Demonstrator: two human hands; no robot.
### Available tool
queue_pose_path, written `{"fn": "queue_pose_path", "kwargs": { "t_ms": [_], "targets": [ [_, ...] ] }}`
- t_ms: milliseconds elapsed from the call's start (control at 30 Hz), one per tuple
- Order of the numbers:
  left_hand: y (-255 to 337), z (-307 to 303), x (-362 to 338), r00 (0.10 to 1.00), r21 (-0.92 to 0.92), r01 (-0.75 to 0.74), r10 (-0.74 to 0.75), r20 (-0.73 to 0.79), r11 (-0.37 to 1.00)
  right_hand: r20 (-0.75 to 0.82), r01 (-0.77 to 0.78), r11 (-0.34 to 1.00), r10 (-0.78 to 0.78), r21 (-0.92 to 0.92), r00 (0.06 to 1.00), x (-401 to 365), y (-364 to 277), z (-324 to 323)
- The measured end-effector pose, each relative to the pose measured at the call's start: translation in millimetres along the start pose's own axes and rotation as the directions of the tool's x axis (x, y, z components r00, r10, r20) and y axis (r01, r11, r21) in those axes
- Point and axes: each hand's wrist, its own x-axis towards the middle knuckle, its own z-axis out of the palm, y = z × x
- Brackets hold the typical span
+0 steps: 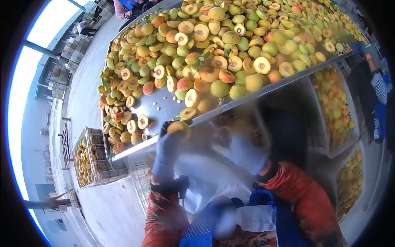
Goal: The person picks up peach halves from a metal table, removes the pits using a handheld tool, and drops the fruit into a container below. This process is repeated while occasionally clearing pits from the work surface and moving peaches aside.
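My left hand [167,150], in a pale glove with dark fingertips, is closed around a cut yellow peach [179,128] at the near edge of the metal table [144,145]. To its right, my right hand [242,152], also gloved, is smeared by motion; its fingers and anything in them cannot be made out. Beyond both hands lies a broad heap of peaches [218,74], green, yellow and blushed red. Many are halved, some with the pit or its hollow showing. Loose pits [158,103] are scattered on the bare metal.
A crate of peaches [92,162] stands on the floor at the left. More peaches fill crates [333,107] below the table's edge on the right. A person in striped sleeves [380,88] is at the far right, another person [123,10] at the top left.
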Motion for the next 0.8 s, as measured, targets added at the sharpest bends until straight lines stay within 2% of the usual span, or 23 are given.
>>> {"fn": "queue_pose_path", "kwargs": {
  "t_ms": [33, 67, 100, 133, 167, 233, 267, 333, 367, 400, 433, 467, 500, 533, 567, 600, 633, 667, 700, 733, 800],
  "targets": [
    [-11.2, 8.3, -11.1, 0.993, 0.053, -0.096, 0.100, -0.065, 0.994, -0.055, 0.038, 0.999, -0.038, 0.001, 0.998, 0.9, -11.9, 4.0],
    [-17.1, 11.4, -19.6, 0.997, 0.052, -0.059, 0.062, -0.046, 0.997, -0.053, 0.043, 0.999, -0.044, -0.010, 0.998, -1.6, -15.0, 12.3],
    [-22.4, 19.5, -26.7, 0.932, 0.501, -0.339, 0.356, 0.063, 0.797, -0.122, 0.202, 0.886, -0.275, -0.417, 0.954, -4.9, -13.3, 22.0],
    [-24.5, 31.3, -33.1, 0.792, 0.785, -0.517, 0.540, 0.286, 0.341, -0.088, 0.270, 0.596, -0.501, -0.756, 0.861, -7.6, -13.6, 26.2],
    [-17.1, 48.1, -38.8, 0.785, 0.779, -0.525, 0.548, 0.288, 0.343, -0.104, 0.099, 0.959, -0.131, -0.265, 0.986, -6.5, -43.4, 6.9],
    [-0.7, 78.7, -48.7, 0.856, 0.674, -0.424, 0.511, 0.079, 0.605, -0.116, 0.095, 0.945, -0.137, -0.312, 0.984, -13.0, -46.8, 5.7],
    [-9.4, 79.5, -49.0, 0.855, 0.670, -0.426, 0.512, 0.079, 0.608, -0.127, 0.084, 0.934, -0.136, -0.347, 0.983, -17.0, -47.8, 5.5],
    [-29.7, 74.0, -45.4, 0.923, 0.657, -0.295, 0.385, 0.008, 0.694, -0.140, 0.020, 0.929, -0.077, -0.369, 0.987, -23.0, -54.1, 9.6],
    [-33.1, 72.5, -43.9, 0.850, 0.836, -0.391, 0.500, 0.167, 0.386, -0.156, -0.040, 0.921, -0.022, -0.387, 0.988, -25.1, -56.1, 10.6],
    [-35.6, 71.8, -43.5, 0.851, 0.835, -0.393, 0.497, 0.172, 0.385, -0.161, -0.044, 0.921, -0.020, -0.386, 0.987, -26.5, -45.9, 14.5],
    [-38.6, 70.5, -43.7, 0.804, 0.885, -0.406, 0.550, 0.226, 0.229, -0.110, 0.166, 0.975, -0.182, -0.147, 0.977, -26.9, -26.8, 22.0],
    [-43.8, 67.1, -42.2, 0.753, 0.913, -0.402, 0.593, 0.287, 0.068, -0.100, 0.360, 0.927, -0.350, 0.109, 0.931, -27.7, -16.4, 25.8],
    [-75.9, 30.4, -25.6, 0.833, 0.491, -0.498, 0.553, 0.039, 0.715, -0.100, 0.360, 0.927, -0.350, 0.109, 0.931, -33.3, -27.8, 20.7],
    [-71.2, 30.8, -27.1, 0.833, 0.491, -0.497, 0.552, 0.039, 0.715, -0.060, 0.302, 0.940, -0.315, -0.158, 0.947, -41.2, -49.2, 11.3],
    [-63.5, 34.5, -30.1, 0.809, 0.662, -0.485, 0.580, 0.092, 0.572, -0.029, 0.234, 0.879, -0.270, -0.415, 0.963, -45.7, -60.5, 6.3],
    [-56.4, 37.4, -32.6, 0.788, 0.799, -0.450, 0.598, 0.146, 0.399, -0.022, 0.239, 0.879, -0.271, -0.413, 0.962, -44.2, -55.5, 4.3],
    [-51.2, 37.9, -34.0, 0.747, 0.860, -0.435, 0.640, 0.180, 0.266, -0.057, 0.183, 0.895, -0.224, -0.406, 0.973, -41.9, -47.3, 1.1],
    [-49.2, 40.3, -37.0, 0.750, 0.862, -0.431, 0.637, 0.179, 0.266, -0.096, 0.122, 0.909, -0.173, -0.398, 0.980, -41.1, -42.6, -0.3],
    [-47.4, 45.0, -38.2, 0.763, 0.854, -0.422, 0.628, 0.154, 0.303, -0.085, 0.106, 0.874, -0.165, -0.475, 0.983, -41.4, -41.9, -0.7],
    [-46.2, 50.5, -38.5, 0.776, 0.844, -0.414, 0.618, 0.131, 0.340, -0.091, 0.101, 0.874, -0.163, -0.475, 0.982, -41.3, -41.7, -2.2],
    [-46.2, 58.4, -41.0, 0.803, 0.823, -0.388, 0.590, 0.081, 0.415, -0.082, 0.168, 0.819, -0.253, -0.549, 0.964, -43.0, -40.9, -4.0]
  ]
}}
